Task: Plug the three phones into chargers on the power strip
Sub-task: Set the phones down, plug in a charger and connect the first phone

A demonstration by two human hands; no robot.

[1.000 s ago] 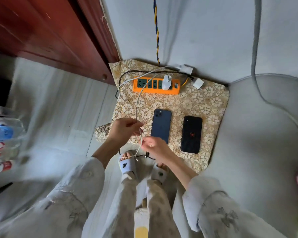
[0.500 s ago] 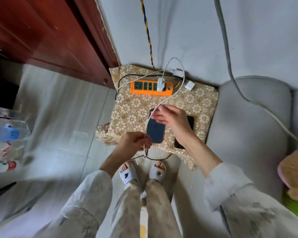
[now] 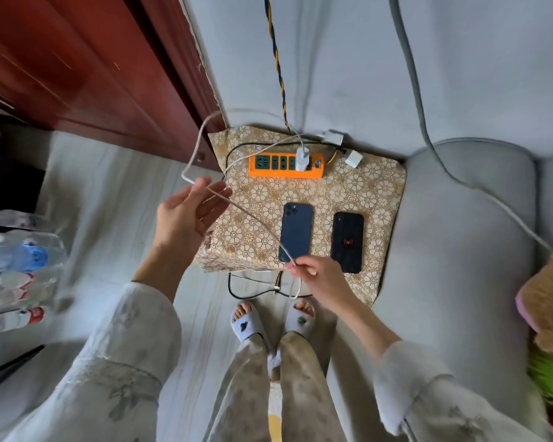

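Observation:
An orange power strip (image 3: 284, 173) lies at the back of a floral-patterned stool top (image 3: 374, 186), with one white charger (image 3: 302, 158) plugged into it. A dark blue phone (image 3: 296, 231) and a black phone (image 3: 347, 241) lie face down side by side in front of the strip. A white cable (image 3: 237, 207) runs from the charger in a loop out to the left. My left hand (image 3: 186, 212) is raised left of the stool, fingers spread, with the cable running across them. My right hand (image 3: 316, 274) pinches the cable near the stool's front edge, its end dangling below.
Two loose white charger blocks (image 3: 353, 159) lie behind the strip's right end. A black cord (image 3: 237, 288) hangs below the stool's front. A grey sofa (image 3: 460, 234) is to the right, a red wooden cabinet (image 3: 93, 74) at left, water bottles (image 3: 16, 256) on the floor far left.
My left hand rose up and to the left and opened, drawing the cable out into a wide loop. My right hand came back from over the phones to the stool's front edge, uncovering both.

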